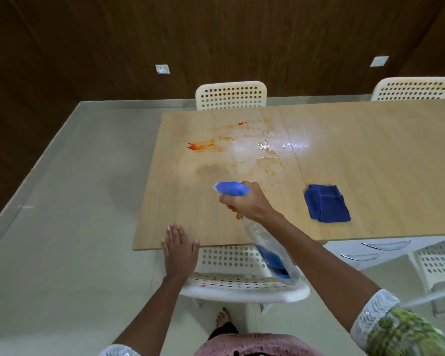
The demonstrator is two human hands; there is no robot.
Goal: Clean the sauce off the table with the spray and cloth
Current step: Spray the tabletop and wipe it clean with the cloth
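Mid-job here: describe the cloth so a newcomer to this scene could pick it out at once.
Start at the light wooden table, then look to the near edge, right of the right hand that grips the clear spray bottle with the blue nozzle. The folded dark blue cloth lies there alone, the only fabric on the tabletop.

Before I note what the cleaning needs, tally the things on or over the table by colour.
Blue: 2, the spray bottle with blue head, the folded cloth.
Orange-red: 1, the smeared sauce.
Total: 3.
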